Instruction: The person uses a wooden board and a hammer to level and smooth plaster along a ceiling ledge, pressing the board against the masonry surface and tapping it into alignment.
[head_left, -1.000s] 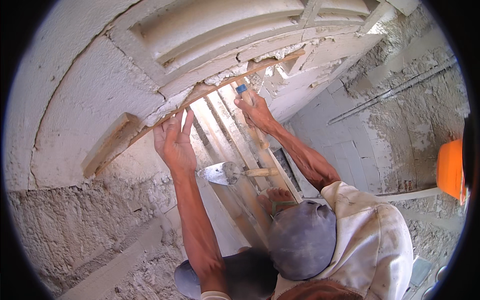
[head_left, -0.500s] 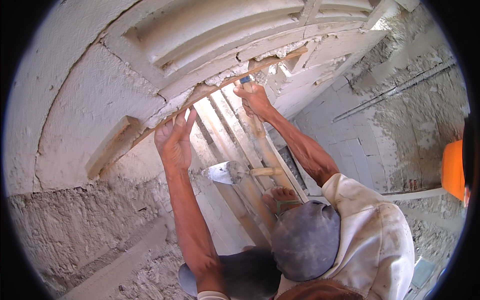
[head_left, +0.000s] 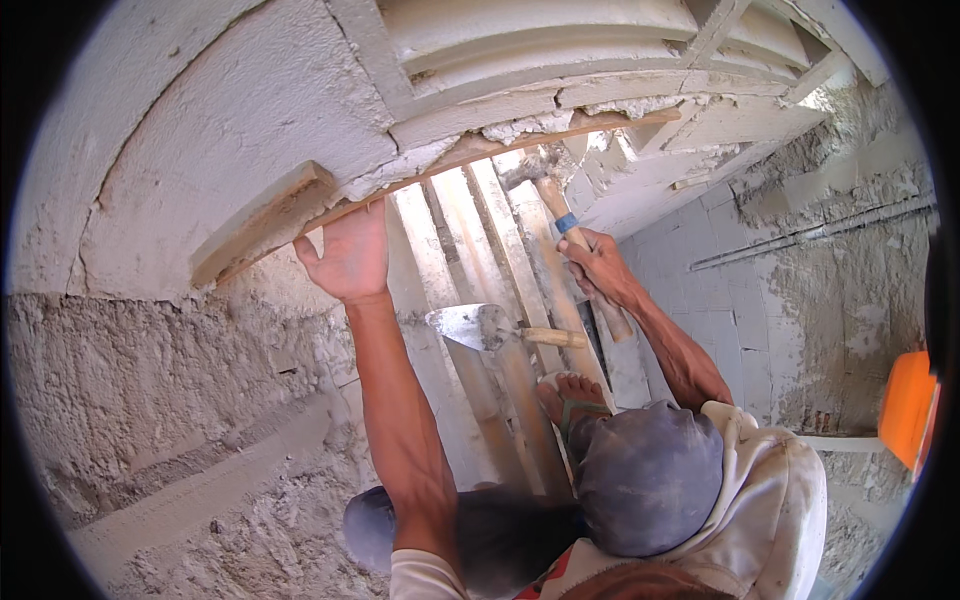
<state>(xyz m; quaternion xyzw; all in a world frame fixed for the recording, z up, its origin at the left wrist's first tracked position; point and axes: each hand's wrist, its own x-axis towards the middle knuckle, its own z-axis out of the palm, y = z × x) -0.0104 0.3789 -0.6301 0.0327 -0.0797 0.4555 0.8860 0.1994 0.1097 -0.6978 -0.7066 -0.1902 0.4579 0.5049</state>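
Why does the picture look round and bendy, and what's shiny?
Head view: fisheye lens, so black corners and a slightly curved-looking wooden strip; also head view: the trowel blade glints, the slats glare brightly, the hammer handle looks dull.

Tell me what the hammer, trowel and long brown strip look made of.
Hammer: tan handle, likely wood; dull, dark head, probably metal. Trowel: metal blade, given its shine; tan grip, likely wood. Strip: apparently unpainted wood, from its brown colour and straight edge.
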